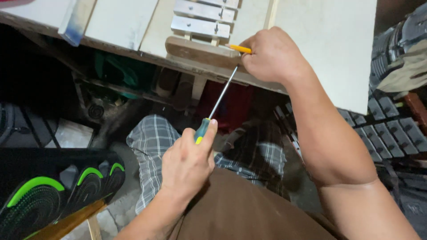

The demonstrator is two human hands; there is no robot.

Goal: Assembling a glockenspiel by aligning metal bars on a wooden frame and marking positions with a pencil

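Note:
My left hand (187, 162) grips the green-and-yellow handle of a screwdriver (221, 95). Its long steel shaft slants up to the right, and the tip meets the end of a brown wooden block (200, 51) at the table's edge. My right hand (271, 55) rests on that block's right end, closed around a yellow pencil (239, 48) that pokes out to the left. Behind the block, pale wooden bars (201, 26) with screws lie across two thin rails on the white table (329, 40).
Several metal bars in a frame (391, 126) stand to the right of my arm. A black case with green curved stripes (53, 186) lies at lower left. Dark clutter fills the space under the table. My legs in checked shorts (153, 140) are below.

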